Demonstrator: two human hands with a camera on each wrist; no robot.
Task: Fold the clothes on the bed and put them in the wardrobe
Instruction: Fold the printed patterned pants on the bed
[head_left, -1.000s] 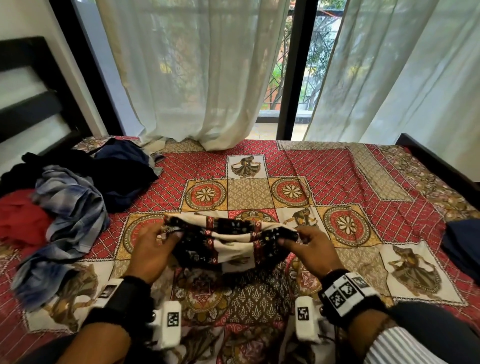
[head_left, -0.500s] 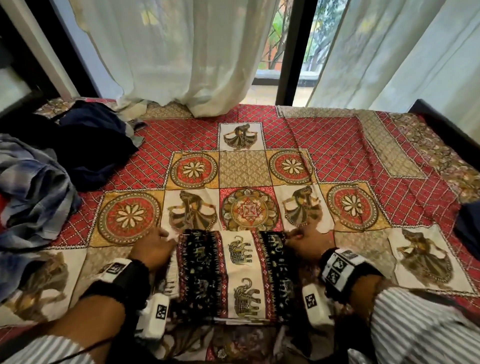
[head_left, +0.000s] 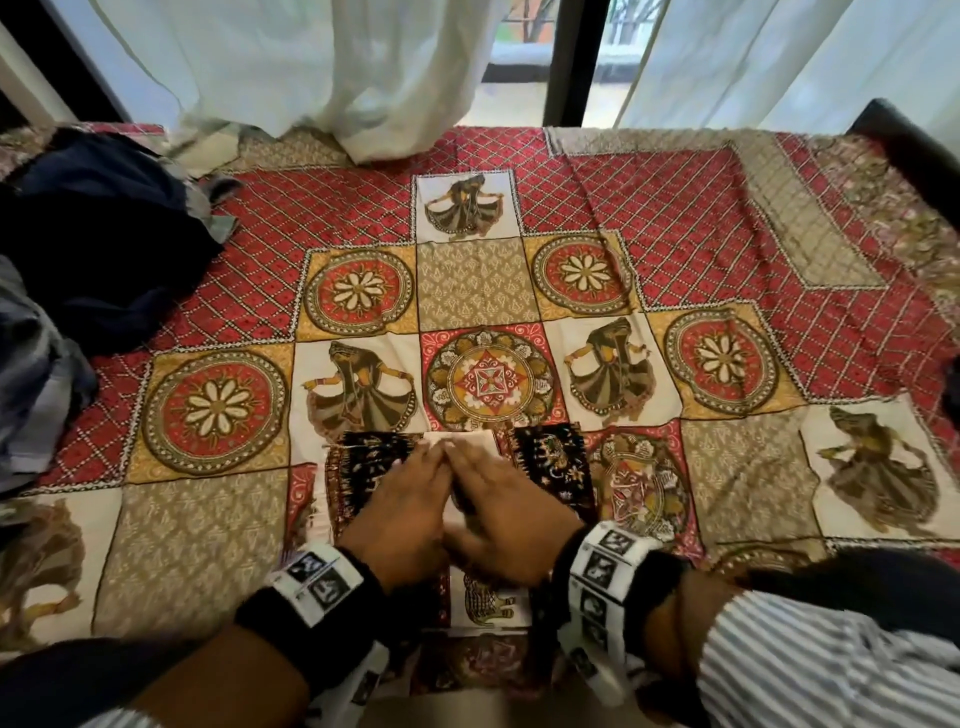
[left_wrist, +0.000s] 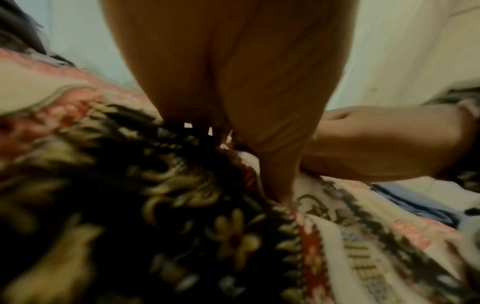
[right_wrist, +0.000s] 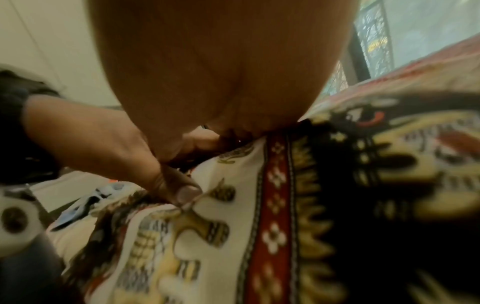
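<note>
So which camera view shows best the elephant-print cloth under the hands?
The head view: the elephant-print cloth lies flat on the bed, both hands pressing its middle. The left wrist view shows only a blurred black floral part; the right wrist view shows the white elephant band close up.

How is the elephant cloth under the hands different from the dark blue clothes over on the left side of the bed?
The elephant cloth lies flat and folded in a neat block; the dark blue clothes sit in a loose heap. The elephant cloth has black, cream and red stripes with printed animals; the dark blue clothes look plain. The left hand and right hand press on the elephant cloth; nothing touches the dark blue clothes. Both rest on the patterned bedspread.
</note>
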